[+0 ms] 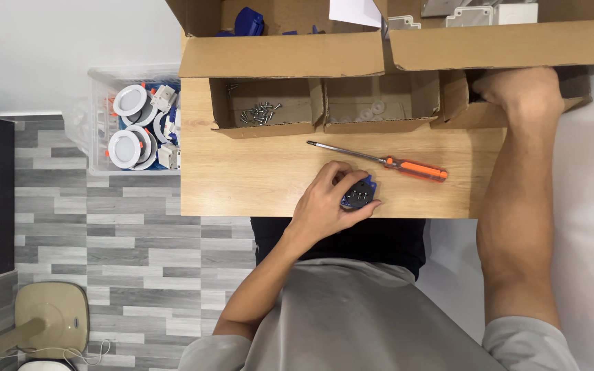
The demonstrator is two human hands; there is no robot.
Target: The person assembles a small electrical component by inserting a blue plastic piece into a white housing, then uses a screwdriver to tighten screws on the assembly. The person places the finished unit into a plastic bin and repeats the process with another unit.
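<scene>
— While the left hand (330, 199) sits at the near edge of the table (242, 178), what has it got?

— A small dark part (359, 194) with a blue edge. The fingers are curled over it from the left and the thumb presses in from the near side, so it's clamped against the wood.

— And the right hand (522, 93)?

— Stretched far out, into the rightmost of three little cardboard trays. The back of the hand is all I can see; the fingers dip inside the tray (479, 103), so I cannot tell if they're apart or closed on anything.

— Anything between the two hands?

— A screwdriver (386, 162) with an orange handle, lying flat just beyond the part, tip pointing left and far. Neither hand touches it.

— What's in the other trays?

— The left one holds a scatter of screws (259, 112). The middle one (381, 103) has some pale round bits, too faint to name.

— And farther back?

— Two big open boxes. The left box (280, 55) shows blue pieces at its top; the right box (510, 42) has white and grey pieces.

— Off the table?

— To the left, a clear bin (97, 124) on the grey plank floor, full of round white lamps (129, 102). Near left, the beige base of a stand (53, 319).
</scene>
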